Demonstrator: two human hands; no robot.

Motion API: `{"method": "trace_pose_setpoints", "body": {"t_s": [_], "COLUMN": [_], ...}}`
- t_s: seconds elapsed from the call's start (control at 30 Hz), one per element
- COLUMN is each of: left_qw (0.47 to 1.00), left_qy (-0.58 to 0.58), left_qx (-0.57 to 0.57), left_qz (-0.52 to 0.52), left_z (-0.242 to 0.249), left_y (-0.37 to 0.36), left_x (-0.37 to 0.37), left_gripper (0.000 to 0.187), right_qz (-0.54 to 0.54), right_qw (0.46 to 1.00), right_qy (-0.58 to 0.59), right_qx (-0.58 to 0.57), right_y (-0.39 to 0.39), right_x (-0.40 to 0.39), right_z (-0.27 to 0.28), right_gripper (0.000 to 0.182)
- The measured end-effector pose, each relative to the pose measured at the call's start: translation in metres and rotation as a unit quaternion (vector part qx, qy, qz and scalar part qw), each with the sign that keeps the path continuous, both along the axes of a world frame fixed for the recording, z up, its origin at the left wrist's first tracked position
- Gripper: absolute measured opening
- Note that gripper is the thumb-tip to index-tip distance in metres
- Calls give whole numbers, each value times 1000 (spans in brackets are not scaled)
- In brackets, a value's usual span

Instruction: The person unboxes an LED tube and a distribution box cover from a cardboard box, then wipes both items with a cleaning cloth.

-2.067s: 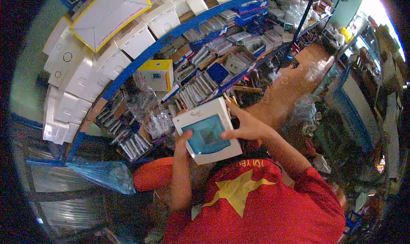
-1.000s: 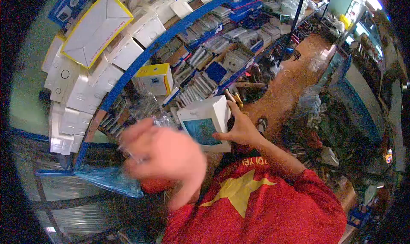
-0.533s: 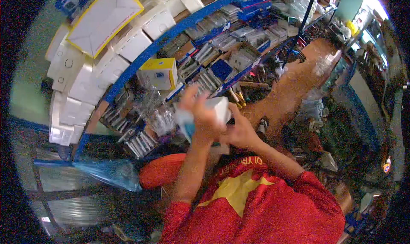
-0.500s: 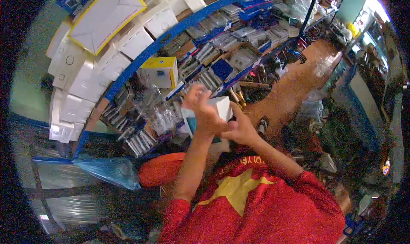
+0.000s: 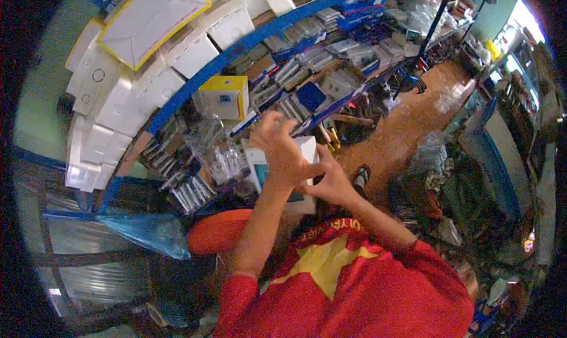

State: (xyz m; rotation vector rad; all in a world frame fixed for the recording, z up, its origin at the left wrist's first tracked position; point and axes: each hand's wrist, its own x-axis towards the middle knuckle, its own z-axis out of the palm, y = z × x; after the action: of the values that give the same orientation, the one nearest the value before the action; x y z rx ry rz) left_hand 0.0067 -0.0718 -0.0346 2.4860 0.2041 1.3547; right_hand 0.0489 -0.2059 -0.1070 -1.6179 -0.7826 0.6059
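Note:
A white box [image 5: 305, 145] with a teal panel stands in front of my chest, partly hidden by my hands. Across its upper face lies my left hand [image 5: 277, 146], its fingers curled upward and blurred; whether they hold something small cannot be made out. My right hand [image 5: 332, 181] is at the box's right side, with thumb and fingers spread around its edge. The two hands meet or overlap near the box's middle. Just beyond them is a shelf holding rows of small packaged items.
White boxes [image 5: 121, 104] line the upper shelf behind a blue rail [image 5: 195, 87]. A yellow-and-white box [image 5: 225, 97] sits on the lower shelf. A red stool [image 5: 218, 231] and blue plastic sheeting [image 5: 147, 230] are at lower left. Brown floor [image 5: 407, 116] shows at right.
The view has shifted slightly. My left hand's fingers have changed pose a little over the box, and my right hand has moved slightly along its side.

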Motion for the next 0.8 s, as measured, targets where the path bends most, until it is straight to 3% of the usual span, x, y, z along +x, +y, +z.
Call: {"method": "trace_pose_setpoints", "body": {"t_s": [0.03,0.07,0.17,0.23,0.43,0.47,0.57,0.6,0.67,0.73,0.8], "left_qw": [1000,999,996,994,993,989,971,947,901,815,730], "left_qy": [2,-3,-39,-89,49,119,164,154,120,85,-21], "left_qx": [-22,-32,-76,-62,-82,-72,-163,-278,-415,-557,-661], "left_qz": [6,5,-30,-10,63,51,63,53,-45,-138,-171], "left_z": [-6,-6,14,36,59,55,30,16,-1,-13,-19], "left_y": [2,2,5,12,31,34,45,53,62,54,29], "left_x": [5,6,-3,-14,-59,-69,-92,-104,-119,-125,-118], "left_gripper": [101,102,96,81,37,40,52,65,69,80,85], "right_qz": [-8,-9,31,39,69,73,92,99,119,141,164], "right_qw": [1000,997,999,999,994,993,990,989,981,973,964], "right_qy": [12,-56,35,29,87,94,99,99,131,156,169], "right_qx": [3,43,14,16,23,21,42,54,74,95,122], "right_y": [3,0,4,6,-3,-4,-6,-6,-7,-8,-5], "right_x": [0,0,-2,4,6,7,10,12,15,14,13], "right_z": [-3,-1,8,16,24,27,27,26,31,36,43], "right_gripper": [104,102,106,108,106,106,107,107,107,107,108]}}
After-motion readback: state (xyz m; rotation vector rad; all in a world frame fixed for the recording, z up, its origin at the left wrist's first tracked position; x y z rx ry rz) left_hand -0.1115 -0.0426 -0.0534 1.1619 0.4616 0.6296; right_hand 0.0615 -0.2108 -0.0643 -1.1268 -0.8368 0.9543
